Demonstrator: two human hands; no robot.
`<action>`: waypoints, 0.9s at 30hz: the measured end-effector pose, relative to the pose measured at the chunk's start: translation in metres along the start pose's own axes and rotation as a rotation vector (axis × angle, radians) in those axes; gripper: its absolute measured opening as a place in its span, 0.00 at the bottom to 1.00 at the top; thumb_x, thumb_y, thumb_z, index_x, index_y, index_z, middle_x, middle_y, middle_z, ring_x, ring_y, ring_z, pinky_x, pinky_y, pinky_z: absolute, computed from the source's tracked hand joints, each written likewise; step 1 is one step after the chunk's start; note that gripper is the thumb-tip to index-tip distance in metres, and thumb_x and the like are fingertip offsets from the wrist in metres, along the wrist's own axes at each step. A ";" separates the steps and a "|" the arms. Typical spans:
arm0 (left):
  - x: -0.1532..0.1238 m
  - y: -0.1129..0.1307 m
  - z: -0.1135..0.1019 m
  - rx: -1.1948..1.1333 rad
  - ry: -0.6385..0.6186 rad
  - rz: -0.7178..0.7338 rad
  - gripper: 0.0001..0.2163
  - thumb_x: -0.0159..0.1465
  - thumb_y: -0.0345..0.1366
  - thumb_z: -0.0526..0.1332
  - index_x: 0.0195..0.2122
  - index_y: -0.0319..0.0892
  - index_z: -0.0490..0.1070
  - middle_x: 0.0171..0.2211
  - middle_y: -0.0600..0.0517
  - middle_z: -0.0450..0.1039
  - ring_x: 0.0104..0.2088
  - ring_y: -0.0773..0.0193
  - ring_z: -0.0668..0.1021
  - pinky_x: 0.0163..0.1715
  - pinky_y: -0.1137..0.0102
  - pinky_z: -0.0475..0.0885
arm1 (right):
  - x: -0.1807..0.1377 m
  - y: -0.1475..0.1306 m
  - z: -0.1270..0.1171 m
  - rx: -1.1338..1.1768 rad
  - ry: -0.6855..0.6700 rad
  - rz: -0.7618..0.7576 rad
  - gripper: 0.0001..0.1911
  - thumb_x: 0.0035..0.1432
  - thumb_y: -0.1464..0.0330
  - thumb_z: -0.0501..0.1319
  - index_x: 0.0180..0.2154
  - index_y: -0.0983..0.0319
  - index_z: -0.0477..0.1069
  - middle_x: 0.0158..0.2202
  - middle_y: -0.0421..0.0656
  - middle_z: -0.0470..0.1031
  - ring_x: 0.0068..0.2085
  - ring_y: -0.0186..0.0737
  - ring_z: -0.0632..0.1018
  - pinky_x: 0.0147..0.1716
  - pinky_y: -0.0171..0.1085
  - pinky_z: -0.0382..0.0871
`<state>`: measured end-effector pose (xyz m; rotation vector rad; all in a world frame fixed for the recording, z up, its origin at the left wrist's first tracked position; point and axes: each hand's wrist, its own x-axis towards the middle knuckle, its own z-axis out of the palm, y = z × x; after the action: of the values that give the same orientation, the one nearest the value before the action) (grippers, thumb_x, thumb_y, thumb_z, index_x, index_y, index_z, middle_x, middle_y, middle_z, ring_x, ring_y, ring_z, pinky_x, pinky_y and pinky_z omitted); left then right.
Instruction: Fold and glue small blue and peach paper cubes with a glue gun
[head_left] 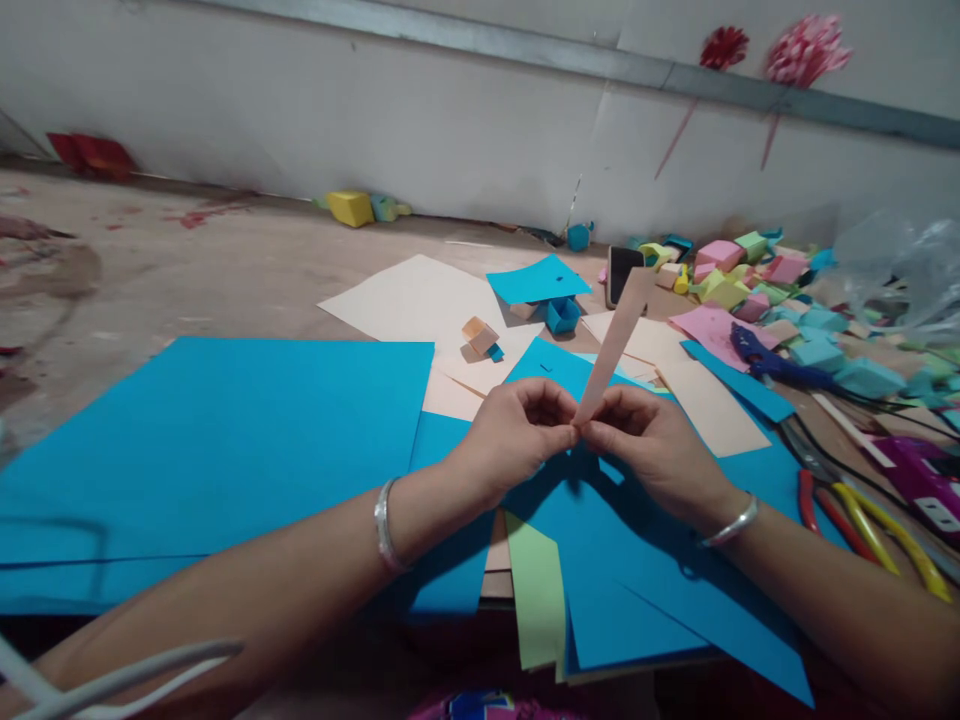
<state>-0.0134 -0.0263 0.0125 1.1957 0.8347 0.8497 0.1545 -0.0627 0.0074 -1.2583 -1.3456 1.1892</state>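
Several broad blue sheets (225, 440) spread across the near side, overlapping one another. Far right lies a heap of small folded paper boxes (720, 290); nearer, a yellow-handled tool (919, 555) sits to the right of the right hand (660, 445). This hand and the left hand (510, 435) meet, thumbs and fingers pinching one peach strip (615, 345) by its lower end. Its long axis slants upward and rightward, its top partly covering a phone (621, 265) from view.
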 end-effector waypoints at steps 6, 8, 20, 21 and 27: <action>-0.001 0.005 -0.001 -0.056 -0.007 -0.032 0.09 0.47 0.28 0.72 0.26 0.39 0.72 0.26 0.52 0.74 0.28 0.68 0.75 0.30 0.71 0.71 | -0.002 -0.005 0.001 -0.056 0.008 0.024 0.12 0.51 0.60 0.69 0.30 0.62 0.74 0.24 0.40 0.74 0.25 0.34 0.74 0.24 0.36 0.69; -0.001 0.005 0.000 -0.073 -0.013 -0.042 0.09 0.48 0.29 0.72 0.27 0.38 0.72 0.27 0.51 0.74 0.28 0.68 0.76 0.31 0.71 0.71 | -0.003 -0.005 0.001 -0.063 0.026 0.009 0.11 0.52 0.61 0.69 0.30 0.62 0.73 0.24 0.39 0.74 0.24 0.33 0.74 0.23 0.34 0.69; -0.002 0.006 0.002 -0.027 -0.002 -0.071 0.04 0.54 0.29 0.66 0.25 0.38 0.71 0.21 0.53 0.71 0.22 0.69 0.73 0.25 0.72 0.69 | -0.005 -0.006 0.002 -0.039 0.014 -0.030 0.07 0.54 0.65 0.67 0.33 0.61 0.73 0.30 0.40 0.76 0.31 0.35 0.77 0.31 0.35 0.71; -0.002 0.006 0.002 -0.024 0.001 -0.068 0.04 0.54 0.29 0.66 0.26 0.38 0.71 0.21 0.53 0.71 0.22 0.69 0.73 0.25 0.72 0.69 | -0.006 -0.006 0.003 -0.026 0.020 -0.036 0.07 0.53 0.66 0.67 0.33 0.61 0.73 0.31 0.40 0.76 0.32 0.35 0.76 0.32 0.35 0.71; -0.004 0.008 0.003 -0.007 -0.039 -0.069 0.04 0.53 0.28 0.66 0.26 0.37 0.72 0.22 0.54 0.72 0.22 0.71 0.72 0.25 0.73 0.68 | -0.004 0.000 0.006 0.023 0.042 0.014 0.05 0.52 0.71 0.65 0.32 0.61 0.70 0.28 0.37 0.72 0.29 0.32 0.73 0.28 0.33 0.66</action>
<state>-0.0131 -0.0296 0.0210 1.1671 0.8355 0.7708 0.1492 -0.0672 0.0071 -1.2715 -1.2911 1.1788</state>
